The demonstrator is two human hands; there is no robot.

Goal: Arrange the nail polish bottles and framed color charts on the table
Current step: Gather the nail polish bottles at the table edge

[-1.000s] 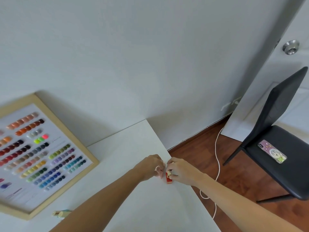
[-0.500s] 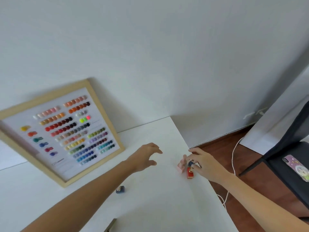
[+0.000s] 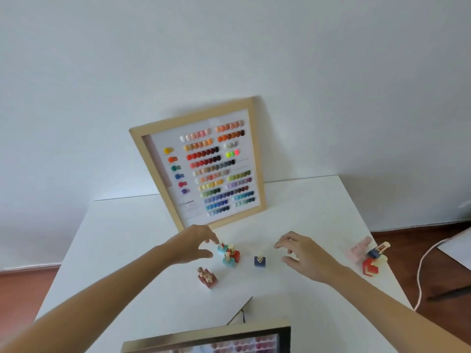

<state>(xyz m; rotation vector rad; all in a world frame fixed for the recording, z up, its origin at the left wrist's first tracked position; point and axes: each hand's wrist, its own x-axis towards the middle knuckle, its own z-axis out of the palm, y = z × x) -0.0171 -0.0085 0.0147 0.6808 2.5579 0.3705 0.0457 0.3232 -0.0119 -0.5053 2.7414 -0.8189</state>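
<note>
While both hands hover open, apparently empty, a navy bottle stands between them.

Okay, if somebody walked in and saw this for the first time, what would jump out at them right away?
Probably the wooden-framed color chart, leaning against the wall at the back of the white table, its rows of bright swatches vivid against all that white. Next, the left hand and right hand, open over small nail polish bottles: a teal and red cluster and a lone navy bottle.
</note>
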